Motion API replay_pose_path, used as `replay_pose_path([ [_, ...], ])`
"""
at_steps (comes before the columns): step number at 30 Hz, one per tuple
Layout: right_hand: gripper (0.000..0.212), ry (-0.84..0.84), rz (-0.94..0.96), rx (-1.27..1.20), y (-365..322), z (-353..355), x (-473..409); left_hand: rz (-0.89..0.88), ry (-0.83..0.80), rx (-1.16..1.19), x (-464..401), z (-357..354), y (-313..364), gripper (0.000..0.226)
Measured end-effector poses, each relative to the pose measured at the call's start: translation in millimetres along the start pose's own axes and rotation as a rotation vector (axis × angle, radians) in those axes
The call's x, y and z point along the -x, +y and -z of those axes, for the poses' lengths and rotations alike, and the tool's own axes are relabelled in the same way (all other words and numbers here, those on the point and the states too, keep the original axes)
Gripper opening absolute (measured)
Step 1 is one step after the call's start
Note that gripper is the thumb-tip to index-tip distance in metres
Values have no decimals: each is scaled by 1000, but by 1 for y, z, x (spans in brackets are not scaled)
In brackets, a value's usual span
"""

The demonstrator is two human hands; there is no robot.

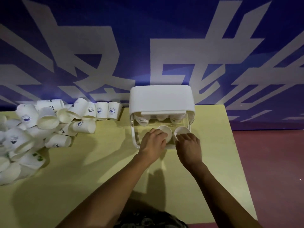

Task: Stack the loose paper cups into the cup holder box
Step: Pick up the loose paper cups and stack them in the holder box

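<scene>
The cup holder box (162, 99) is a clear case with a raised white lid, standing at the back of the yellow table. Inside it, stacked cups show under the lid at the rear. My left hand (153, 143) grips a white paper cup (164, 130) in the front of the box, mouth up. My right hand (189, 148) grips a second white cup (182, 130) beside it, to the right. Both cups sit within the clear front section, fingers partly covering them. A heap of loose paper cups (47, 120) lies on the table's left side.
The yellow table (98, 170) ends close to the right of the box, with red floor (271, 170) beyond. A blue wall with large white characters stands right behind the box and cups. The cup heap spreads to the left edge of view.
</scene>
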State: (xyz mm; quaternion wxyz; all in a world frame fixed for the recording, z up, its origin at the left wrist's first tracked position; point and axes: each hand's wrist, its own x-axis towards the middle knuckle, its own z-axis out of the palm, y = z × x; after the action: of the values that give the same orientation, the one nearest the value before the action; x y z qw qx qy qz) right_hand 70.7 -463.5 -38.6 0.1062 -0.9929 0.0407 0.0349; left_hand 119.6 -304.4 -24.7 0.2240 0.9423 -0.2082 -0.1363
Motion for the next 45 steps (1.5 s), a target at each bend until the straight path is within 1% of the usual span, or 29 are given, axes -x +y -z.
replay_pose_path([
  [2, 13, 53, 47, -98, -16, 6, 0, 33, 100, 33, 15, 10, -12, 30],
  [4, 12, 68, 131, -202, -40, 8, 1, 100, 141, 21, 33, 19, -33, 28],
  [7, 8, -16, 241, -254, -84, -1, 1, 243, 144, 2, 61, 34, -75, 25],
  [9, 13, -76, 283, -293, -118, -13, -1, 340, 164, -22, 83, 47, -107, 24],
  [13, 23, -182, 343, -336, -177, -31, -6, 508, 259, 18, 120, 73, -163, 28],
  [17, 26, -273, 350, -339, -238, -47, -12, 643, 369, 54, 159, 100, -227, 33],
  [20, 26, -338, 335, -362, -281, -61, -19, 720, 497, 91, 182, 121, -271, 34],
  [22, 28, -370, 328, -343, -302, -68, -25, 754, 588, 100, 191, 133, -295, 35],
  [24, 30, -392, 311, -312, -326, -77, -34, 756, 657, 65, 200, 146, -323, 41],
  [26, 33, -401, 306, -275, -346, -83, -44, 762, 663, -12, 206, 157, -349, 54],
  [29, 44, -361, 334, -197, -371, -94, -65, 747, 557, -90, 208, 171, -383, 71],
  [31, 54, -306, 268, -196, -384, -101, -79, 712, 472, -60, 206, 177, -400, 70],
  [32, 57, -273, 185, -243, -390, -106, -85, 700, 442, -28, 205, 179, -406, 65],
  [33, 58, -248, 60, -343, -395, -110, -91, 692, 432, 11, 204, 180, -410, 59],
  [35, 54, -228, -291, -610, -404, -115, -101, 672, 466, 53, 206, 183, -415, 49],
  [36, 48, -243, -460, -716, -407, -118, -105, 656, 494, 56, 208, 184, -417, 45],
  [37, 39, -262, -572, -774, -408, -121, -108, 639, 522, 59, 210, 185, -419, 41],
  [39, 23, -273, -647, -793, -407, -127, -109, 613, 579, 82, 213, 190, -421, 35],
  [41, 16, -245, -662, -800, -405, -128, -105, 588, 639, 114, 217, 196, -422, 31],
  [43, 11, -203, -630, -787, -404, -124, -97, 573, 686, 140, 220, 200, -420, 26],
  [45, 9, -164, -557, -742, -401, -118, -86, 567, 723, 161, 223, 205, -415, 23],
])
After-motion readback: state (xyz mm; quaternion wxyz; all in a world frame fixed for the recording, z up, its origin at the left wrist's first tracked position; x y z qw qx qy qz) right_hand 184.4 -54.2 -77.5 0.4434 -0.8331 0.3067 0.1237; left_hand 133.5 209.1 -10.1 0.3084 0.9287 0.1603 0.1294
